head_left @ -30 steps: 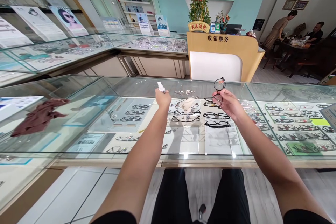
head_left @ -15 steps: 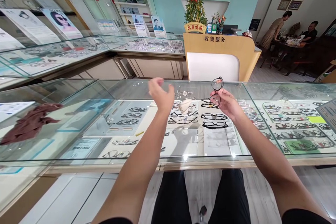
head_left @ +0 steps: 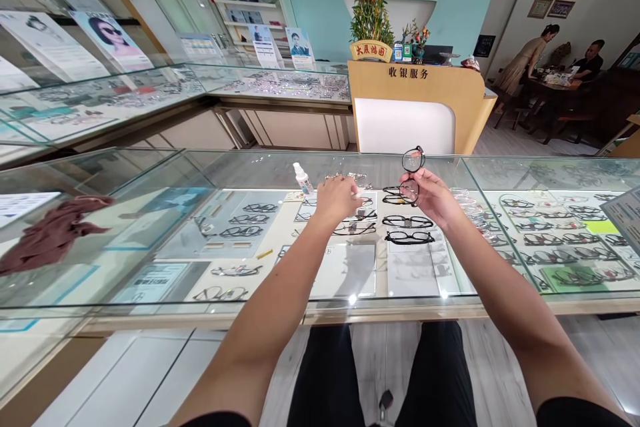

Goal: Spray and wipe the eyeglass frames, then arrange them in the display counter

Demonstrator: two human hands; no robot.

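In my right hand is a pair of round, dark-framed eyeglasses, held upright on its side above the glass counter by the thumb and fingers. My left hand is lowered to the counter top with its fingers curled over a small pale cloth, most of it hidden beneath them. A white spray bottle stands just beyond that hand, to its left. Black-framed glasses lie in rows between my hands, seemingly under the glass.
A crumpled brown cloth lies on the counter at the left. A printed card stands at the right edge. Beyond are a wooden cashier desk, further display cases and two people at a table.
My left hand has moved right and down from beside the bottle onto the pale cloth, and its fingers have curled. The bottle now shows. My right hand with the eyeglasses has hardly moved.
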